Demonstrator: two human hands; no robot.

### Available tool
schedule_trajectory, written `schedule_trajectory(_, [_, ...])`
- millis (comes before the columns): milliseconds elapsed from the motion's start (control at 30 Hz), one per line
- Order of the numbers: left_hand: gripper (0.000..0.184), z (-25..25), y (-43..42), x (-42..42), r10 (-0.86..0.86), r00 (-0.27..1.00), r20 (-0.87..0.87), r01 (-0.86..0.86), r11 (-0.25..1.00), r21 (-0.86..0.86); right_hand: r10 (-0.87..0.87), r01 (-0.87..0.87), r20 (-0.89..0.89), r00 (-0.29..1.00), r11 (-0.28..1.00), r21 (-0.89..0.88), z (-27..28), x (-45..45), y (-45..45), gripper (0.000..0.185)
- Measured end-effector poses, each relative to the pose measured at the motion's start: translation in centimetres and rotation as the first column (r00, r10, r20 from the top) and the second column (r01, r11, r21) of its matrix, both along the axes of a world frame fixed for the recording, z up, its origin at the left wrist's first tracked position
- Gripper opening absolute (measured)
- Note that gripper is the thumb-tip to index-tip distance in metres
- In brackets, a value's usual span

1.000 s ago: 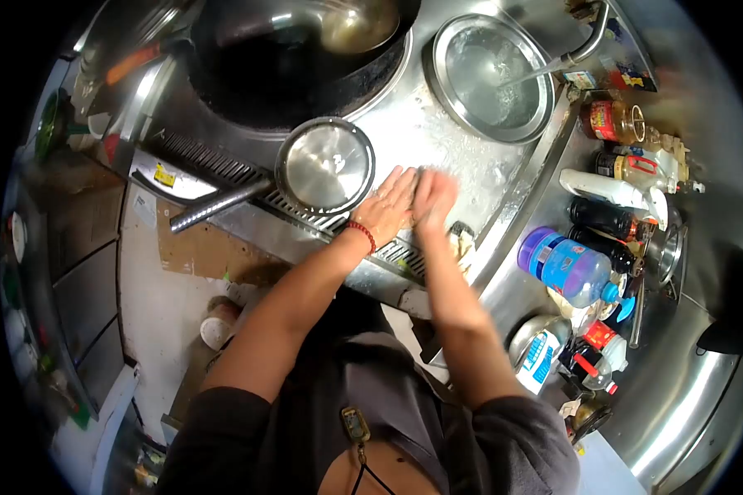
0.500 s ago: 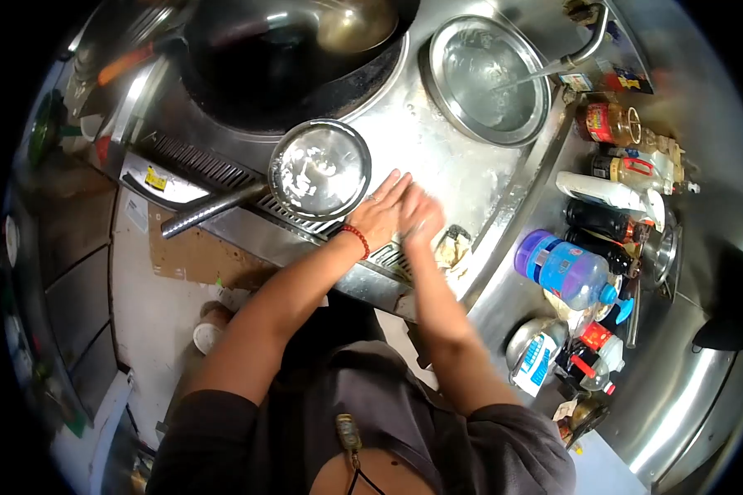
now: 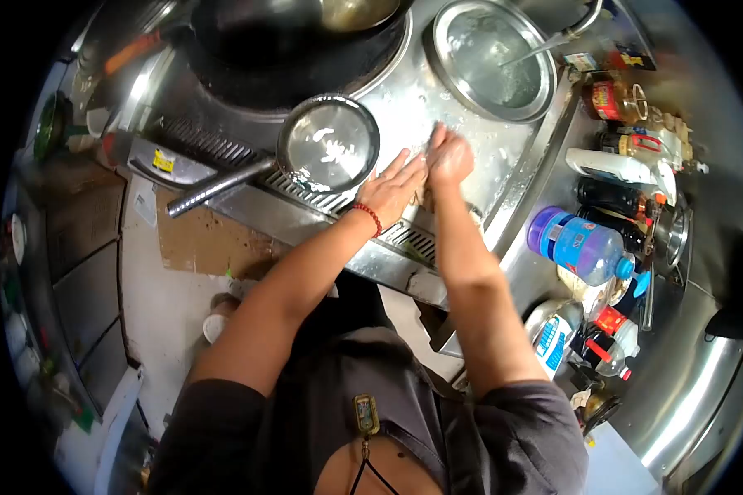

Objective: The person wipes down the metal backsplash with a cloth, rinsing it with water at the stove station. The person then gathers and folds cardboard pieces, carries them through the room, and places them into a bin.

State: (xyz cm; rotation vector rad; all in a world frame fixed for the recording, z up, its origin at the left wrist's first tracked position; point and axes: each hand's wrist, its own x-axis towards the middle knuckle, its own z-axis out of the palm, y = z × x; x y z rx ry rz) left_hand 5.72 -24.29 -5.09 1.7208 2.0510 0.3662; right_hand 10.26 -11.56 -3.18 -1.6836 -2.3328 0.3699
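My left hand point(image 3: 394, 191), with a red bead bracelet at the wrist, lies with its fingers stretched out on the wet steel counter point(image 3: 404, 107). It is just right of a round metal pan point(image 3: 328, 144) with a long handle. My right hand point(image 3: 451, 157) is beside the left fingertips, curled with its fingers bent; what it holds, if anything, is hidden. Between the hands and partly behind my right forearm, a small crumpled pale thing point(image 3: 475, 213) shows at the counter's edge.
A dark wok point(image 3: 297, 66) with a ladle point(image 3: 355, 12) stands at the back left. Water runs from a tap point(image 3: 582, 25) into a metal basin point(image 3: 491, 62). Bottles line the right shelf, including a large purple-and-blue one point(image 3: 574, 243). A slotted drain point(image 3: 413, 241) runs along the front.
My right hand has moved forward and right, away from the left hand's back to beside its fingertips. The left hand stays flat near the pan. The whole view has shifted slightly.
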Motion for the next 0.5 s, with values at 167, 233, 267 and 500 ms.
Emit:
schedule_trajectory(167, [0.06, -0.5, -0.5, 0.2, 0.023, 0.987, 0.159, -0.029, 0.999, 0.034, 0.034, -0.041, -0.048, 0.998, 0.986, -0.164, -0.6, 3.8, -8.5, 0.051])
schedule_trajectory(233, [0.052, -0.7, -0.4, 0.0, -0.032, 0.999, 0.025, 0.032, 0.999, -0.023, 0.094, -0.098, 0.141, 0.986, 0.995, 0.023, -2.4, 3.0, -3.4, 0.045])
schedule_trajectory(267, [0.051, -0.8, -0.5, 0.3, -0.009, 0.999, 0.036, 0.008, 0.999, 0.031, 0.077, -0.078, 0.019, 0.997, 0.996, 0.046, -2.0, 1.7, -0.5, 0.041])
schedule_trajectory(500, [0.055, -0.1, -1.0, 0.4, -0.031, 0.998, 0.046, 0.029, 0.999, 0.046, 0.019, -0.042, -0.304, 0.953, 0.997, -0.068, -0.5, 4.4, -9.1, 0.044])
